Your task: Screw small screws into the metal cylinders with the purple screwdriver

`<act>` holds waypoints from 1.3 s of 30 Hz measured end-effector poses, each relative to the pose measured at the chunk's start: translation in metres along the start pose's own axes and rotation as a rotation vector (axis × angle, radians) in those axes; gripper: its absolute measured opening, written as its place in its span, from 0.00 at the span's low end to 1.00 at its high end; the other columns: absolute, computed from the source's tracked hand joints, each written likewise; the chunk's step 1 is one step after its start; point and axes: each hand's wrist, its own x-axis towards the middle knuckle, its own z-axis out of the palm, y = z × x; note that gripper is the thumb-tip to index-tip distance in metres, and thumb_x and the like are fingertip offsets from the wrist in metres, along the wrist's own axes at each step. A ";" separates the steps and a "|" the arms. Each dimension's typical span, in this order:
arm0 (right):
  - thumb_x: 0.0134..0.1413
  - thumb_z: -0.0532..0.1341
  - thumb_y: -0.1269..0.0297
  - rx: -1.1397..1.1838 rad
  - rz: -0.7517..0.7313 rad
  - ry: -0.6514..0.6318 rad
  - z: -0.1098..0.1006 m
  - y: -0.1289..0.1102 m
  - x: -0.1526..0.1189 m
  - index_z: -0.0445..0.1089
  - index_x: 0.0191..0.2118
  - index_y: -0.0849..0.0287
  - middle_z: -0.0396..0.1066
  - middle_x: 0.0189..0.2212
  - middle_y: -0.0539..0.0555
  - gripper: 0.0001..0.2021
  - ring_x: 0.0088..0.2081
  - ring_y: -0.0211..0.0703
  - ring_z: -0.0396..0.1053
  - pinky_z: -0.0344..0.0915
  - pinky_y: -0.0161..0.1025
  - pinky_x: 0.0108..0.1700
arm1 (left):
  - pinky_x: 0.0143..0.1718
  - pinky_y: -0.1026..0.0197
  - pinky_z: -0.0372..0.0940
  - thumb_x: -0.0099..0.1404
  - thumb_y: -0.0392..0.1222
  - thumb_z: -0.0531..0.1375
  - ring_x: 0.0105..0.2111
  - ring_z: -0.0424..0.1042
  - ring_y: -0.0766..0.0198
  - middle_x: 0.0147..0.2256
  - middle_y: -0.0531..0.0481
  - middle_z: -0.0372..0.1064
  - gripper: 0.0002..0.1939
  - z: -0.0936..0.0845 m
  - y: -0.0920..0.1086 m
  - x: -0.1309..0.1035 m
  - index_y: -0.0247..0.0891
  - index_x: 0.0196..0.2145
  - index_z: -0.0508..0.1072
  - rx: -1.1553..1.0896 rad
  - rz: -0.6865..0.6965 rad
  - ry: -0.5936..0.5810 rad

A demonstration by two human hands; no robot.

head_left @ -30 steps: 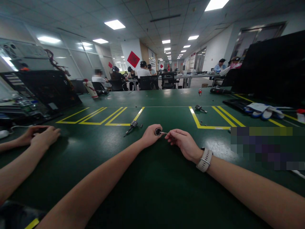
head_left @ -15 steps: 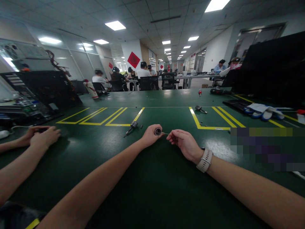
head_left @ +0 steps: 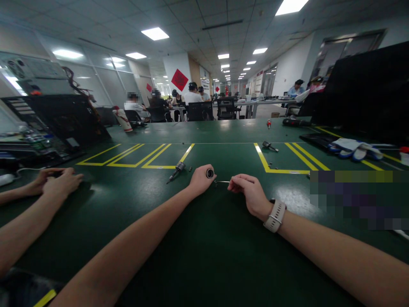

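My left hand [head_left: 200,181] is closed around a dark cylindrical metal part, whose round hollow end [head_left: 210,173] faces up toward me. Just to its right, my right hand [head_left: 246,190] pinches a thin straight metal rod [head_left: 223,182] that points left. The rod's tip lies below and right of the hollow end, apart from it. At the tip is a tiny metal piece [head_left: 216,183], too small to make out. Left of my left hand, a metal chuck-like part with a shaft [head_left: 177,171] lies on the green table, with a small loose piece [head_left: 190,169] beside it.
Another chuck-like part [head_left: 270,146] lies inside the right yellow tape outline [head_left: 283,171]. White and blue gloves [head_left: 354,149] rest at the right, near a dark power tool [head_left: 294,122]. A co-worker's hands [head_left: 60,181] are at the left. A red-handled item [head_left: 269,123] lies further back.
The rod has drawn away from the hollow end, rightward and slightly down, with my right hand. My left hand has tilted the metal part a little and shifted slightly left.
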 end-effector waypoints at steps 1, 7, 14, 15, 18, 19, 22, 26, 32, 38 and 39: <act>0.45 0.60 0.64 -0.024 -0.003 0.003 0.001 0.000 0.000 0.70 0.21 0.60 0.69 0.20 0.50 0.08 0.25 0.38 0.64 0.57 0.38 0.31 | 0.25 0.65 0.52 0.52 0.36 0.60 0.23 0.59 0.68 0.21 0.57 0.59 0.08 0.000 0.000 0.000 0.36 0.22 0.63 0.004 -0.004 0.004; 0.46 0.60 0.63 -0.142 -0.004 -0.016 0.002 0.001 -0.001 0.70 0.21 0.60 0.68 0.20 0.50 0.09 0.26 0.38 0.64 0.57 0.39 0.32 | 0.25 0.65 0.53 0.53 0.37 0.61 0.23 0.60 0.68 0.21 0.57 0.60 0.08 -0.001 0.004 -0.001 0.36 0.22 0.64 0.020 0.008 -0.011; 0.47 0.60 0.62 -0.206 -0.016 -0.029 0.001 0.003 0.001 0.70 0.23 0.60 0.69 0.21 0.50 0.09 0.27 0.40 0.64 0.58 0.39 0.33 | 0.25 0.65 0.53 0.54 0.37 0.60 0.24 0.61 0.68 0.22 0.56 0.61 0.07 -0.003 0.010 -0.003 0.36 0.23 0.64 0.123 0.061 -0.115; 0.47 0.60 0.62 -0.209 -0.020 -0.024 0.001 0.003 0.000 0.70 0.22 0.60 0.68 0.21 0.50 0.09 0.27 0.39 0.64 0.58 0.39 0.32 | 0.25 0.65 0.53 0.54 0.37 0.60 0.24 0.61 0.68 0.22 0.56 0.61 0.07 -0.003 0.010 -0.003 0.36 0.23 0.65 0.130 0.065 -0.120; 0.47 0.59 0.63 -0.211 -0.031 0.002 0.002 0.001 0.000 0.70 0.22 0.60 0.68 0.20 0.50 0.09 0.26 0.39 0.64 0.58 0.39 0.32 | 0.25 0.65 0.53 0.55 0.37 0.60 0.25 0.62 0.67 0.23 0.55 0.63 0.06 -0.002 0.009 -0.003 0.36 0.24 0.65 0.139 0.063 -0.125; 0.46 0.59 0.63 -0.210 -0.034 0.013 0.002 0.001 0.000 0.69 0.21 0.60 0.68 0.19 0.50 0.09 0.26 0.39 0.63 0.58 0.38 0.31 | 0.25 0.65 0.53 0.54 0.37 0.60 0.25 0.62 0.67 0.23 0.55 0.63 0.06 -0.002 0.009 -0.003 0.36 0.24 0.66 0.143 0.061 -0.126; 0.45 0.59 0.64 -0.204 -0.042 0.045 0.001 0.000 0.000 0.69 0.20 0.60 0.66 0.18 0.49 0.08 0.24 0.38 0.63 0.57 0.38 0.30 | 0.25 0.64 0.53 0.54 0.36 0.61 0.25 0.62 0.66 0.23 0.55 0.64 0.06 -0.002 0.010 -0.002 0.36 0.23 0.66 0.152 0.056 -0.128; 0.44 0.58 0.65 -0.193 -0.045 0.079 0.001 0.001 0.001 0.68 0.19 0.59 0.65 0.17 0.49 0.08 0.23 0.38 0.62 0.56 0.38 0.29 | 0.25 0.65 0.53 0.54 0.37 0.61 0.24 0.62 0.66 0.23 0.55 0.63 0.06 -0.002 0.011 -0.003 0.36 0.23 0.66 0.150 0.047 -0.122; 0.45 0.58 0.64 -0.173 -0.033 0.083 0.001 0.002 0.001 0.68 0.20 0.59 0.66 0.17 0.49 0.08 0.24 0.38 0.62 0.56 0.37 0.29 | 0.25 0.65 0.54 0.54 0.39 0.61 0.24 0.62 0.67 0.22 0.56 0.62 0.07 -0.002 0.008 -0.002 0.36 0.23 0.65 0.065 0.030 -0.073; 0.45 0.58 0.64 -0.182 -0.022 0.071 0.001 0.001 0.001 0.68 0.20 0.60 0.66 0.18 0.49 0.08 0.24 0.38 0.62 0.57 0.38 0.30 | 0.25 0.65 0.55 0.54 0.41 0.60 0.23 0.61 0.68 0.22 0.57 0.61 0.08 -0.002 0.007 -0.003 0.36 0.23 0.65 -0.011 0.066 -0.074; 0.45 0.58 0.64 -0.185 -0.019 0.071 0.001 0.001 0.001 0.68 0.20 0.60 0.66 0.18 0.49 0.08 0.24 0.38 0.62 0.57 0.38 0.30 | 0.25 0.65 0.55 0.54 0.41 0.60 0.23 0.61 0.68 0.22 0.57 0.61 0.08 -0.002 0.008 -0.004 0.36 0.23 0.65 -0.016 0.080 -0.083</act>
